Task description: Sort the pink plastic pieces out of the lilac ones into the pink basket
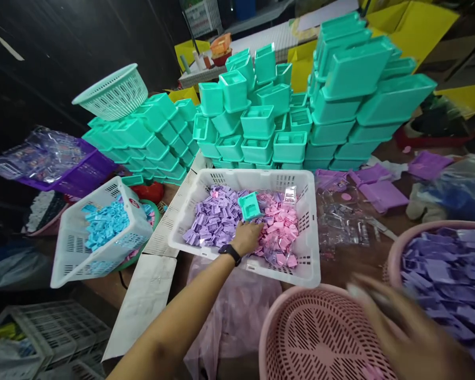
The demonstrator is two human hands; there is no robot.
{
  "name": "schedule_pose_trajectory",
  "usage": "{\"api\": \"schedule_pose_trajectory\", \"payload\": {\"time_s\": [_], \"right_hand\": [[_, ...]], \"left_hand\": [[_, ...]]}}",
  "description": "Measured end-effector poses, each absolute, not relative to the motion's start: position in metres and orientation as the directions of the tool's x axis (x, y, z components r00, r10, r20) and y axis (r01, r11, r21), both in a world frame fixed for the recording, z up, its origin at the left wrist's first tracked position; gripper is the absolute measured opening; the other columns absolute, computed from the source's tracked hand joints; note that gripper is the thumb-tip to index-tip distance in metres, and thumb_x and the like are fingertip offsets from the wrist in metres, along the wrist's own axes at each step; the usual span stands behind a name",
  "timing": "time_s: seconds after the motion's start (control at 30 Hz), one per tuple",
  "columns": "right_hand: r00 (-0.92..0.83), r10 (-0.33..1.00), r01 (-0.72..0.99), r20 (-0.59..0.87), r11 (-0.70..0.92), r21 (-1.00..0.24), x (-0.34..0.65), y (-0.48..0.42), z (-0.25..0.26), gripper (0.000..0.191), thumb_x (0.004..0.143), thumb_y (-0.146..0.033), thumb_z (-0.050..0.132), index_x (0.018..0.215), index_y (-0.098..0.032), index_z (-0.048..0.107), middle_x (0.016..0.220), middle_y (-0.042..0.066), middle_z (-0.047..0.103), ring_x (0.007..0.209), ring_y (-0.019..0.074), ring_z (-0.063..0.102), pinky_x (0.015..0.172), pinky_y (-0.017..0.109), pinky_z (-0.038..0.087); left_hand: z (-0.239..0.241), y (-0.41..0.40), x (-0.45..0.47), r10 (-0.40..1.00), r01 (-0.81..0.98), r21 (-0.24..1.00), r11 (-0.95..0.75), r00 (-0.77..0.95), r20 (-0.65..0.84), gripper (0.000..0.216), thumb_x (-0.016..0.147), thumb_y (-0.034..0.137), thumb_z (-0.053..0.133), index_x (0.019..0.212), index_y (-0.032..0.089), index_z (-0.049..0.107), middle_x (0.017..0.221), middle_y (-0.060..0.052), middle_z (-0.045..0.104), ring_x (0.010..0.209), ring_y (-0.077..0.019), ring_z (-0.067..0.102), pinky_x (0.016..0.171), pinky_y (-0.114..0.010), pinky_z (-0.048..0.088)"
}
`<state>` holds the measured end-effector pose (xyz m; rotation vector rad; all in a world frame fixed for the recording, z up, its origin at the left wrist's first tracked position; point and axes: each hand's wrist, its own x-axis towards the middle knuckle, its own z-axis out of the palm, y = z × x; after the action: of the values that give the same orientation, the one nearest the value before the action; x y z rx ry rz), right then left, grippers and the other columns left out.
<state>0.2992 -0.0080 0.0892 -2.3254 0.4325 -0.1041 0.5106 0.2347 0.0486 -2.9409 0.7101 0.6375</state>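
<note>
- A white slotted basket [75, 248] of blue plastic pieces [105, 222] leans tilted at the left, untouched.
- The left hand [246, 237] reaches into the white crate [309, 232], fingers curled down into the small pieces where the lilac pile [216, 217] meets the pink pile [282, 228]; a teal box [249, 205] lies just beyond it. What the hand grips is hidden under the fingers.
- Picking cleanly likely means pinching one colour only, clear of the seam.
- The right hand [409, 338] is motion-blurred over the pink round basket [296, 338]; I cannot tell whether it holds anything.
</note>
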Motion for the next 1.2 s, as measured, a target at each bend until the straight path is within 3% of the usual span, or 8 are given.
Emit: {"api": "schedule_pose_trajectory", "payload": {"time_s": [0.1,0.17,0.2,0.3,0.53,0.83,0.93,1.2], "right_hand": [[1.000,-0.006,0.008,0.021,-0.780,-0.626,0.410,0.025,0.090,0.037,0.101,-0.025,0.039,0.128,-0.023,0.065,0.132,0.012,0.065,0.120,0.0270,0.063,0.105,0.043,0.053],[0.978,0.167,0.108,-0.125,-0.918,-0.382,0.471,0.046,0.090,0.045,0.093,-0.003,0.036,0.126,-0.011,0.065,0.130,0.018,0.063,0.123,0.0272,0.058,0.104,0.037,0.049],[0.951,0.196,0.130,-0.238,-0.954,-0.269,0.493,0.055,0.088,0.046,0.089,0.002,0.038,0.124,-0.009,0.066,0.128,0.021,0.064,0.122,0.0286,0.057,0.100,0.036,0.051],[0.901,0.217,0.167,-0.375,-0.973,-0.162,0.527,0.071,0.076,0.041,0.084,0.004,0.045,0.114,-0.006,0.071,0.120,0.027,0.066,0.121,0.0341,0.058,0.093,0.038,0.052],[0.854,0.286,0.261,-0.435,-0.958,-0.118,0.530,0.064,0.039,0.053,0.089,-0.001,0.047,0.140,-0.012,0.057,0.125,0.027,0.066,0.121,0.0341,0.061,0.093,0.042,0.051],[0.778,0.314,0.262,-0.544,-0.949,-0.173,0.545,0.053,0.027,0.057,0.084,0.000,0.053,0.139,-0.014,0.056,0.125,0.020,0.068,0.118,0.0288,0.066,0.087,0.032,0.049],[0.772,0.303,0.222,-0.558,-0.952,-0.210,0.547,0.054,0.025,0.060,0.080,0.000,0.060,0.139,-0.013,0.057,0.122,0.020,0.070,0.115,0.0293,0.067,0.085,0.031,0.050],[0.792,0.288,0.119,-0.539,-0.938,-0.326,0.554,0.048,0.016,0.064,0.072,0.000,0.064,0.134,-0.017,0.065,0.128,0.016,0.069,0.120,0.0297,0.065,0.091,0.031,0.050]], "left_hand": [[0.057,0.257,0.509,-0.373,-0.421,-0.023,-0.907,0.827,-0.422,0.028,0.090,0.011,0.053,0.111,0.016,0.070,0.102,-0.013,0.074,0.108,-0.0300,0.066,0.103,-0.048,0.040],[0.060,0.268,0.511,-0.320,-0.381,-0.070,-0.922,0.852,-0.414,0.025,0.090,0.011,0.051,0.103,0.015,0.073,0.101,-0.015,0.074,0.110,-0.0321,0.065,0.104,-0.051,0.039],[0.061,0.271,0.512,-0.291,-0.355,-0.091,-0.931,0.868,-0.403,0.025,0.090,0.011,0.050,0.101,0.014,0.073,0.104,-0.017,0.073,0.112,-0.0340,0.064,0.103,-0.053,0.039],[0.064,0.273,0.515,-0.226,-0.284,-0.121,-0.951,0.908,-0.353,0.029,0.090,0.011,0.049,0.107,0.010,0.072,0.117,-0.022,0.068,0.119,-0.0393,0.058,0.100,-0.058,0.042],[0.039,0.228,0.525,-0.476,-0.478,0.093,-0.873,0.795,-0.377,0.042,0.092,0.010,0.053,0.133,0.016,0.059,0.128,-0.012,0.061,0.121,-0.0233,0.056,0.103,-0.033,0.047],[0.028,0.218,0.529,-0.372,-0.376,0.063,-0.924,0.854,-0.364,0.032,0.094,0.006,0.044,0.120,0.009,0.063,0.128,-0.021,0.058,0.125,-0.0367,0.053,0.102,-0.056,0.047],[0.029,0.218,0.527,-0.419,-0.404,0.117,-0.907,0.841,-0.343,0.034,0.092,0.003,0.043,0.118,0.010,0.064,0.130,-0.022,0.057,0.128,-0.0351,0.050,0.106,-0.054,0.045],[-0.001,0.216,0.545,-0.541,-0.370,0.424,-0.827,0.728,-0.421,0.051,0.075,0.002,0.063,0.124,0.015,0.062,0.090,-0.005,0.067,0.093,-0.0254,0.063,0.086,-0.034,0.049]]}}
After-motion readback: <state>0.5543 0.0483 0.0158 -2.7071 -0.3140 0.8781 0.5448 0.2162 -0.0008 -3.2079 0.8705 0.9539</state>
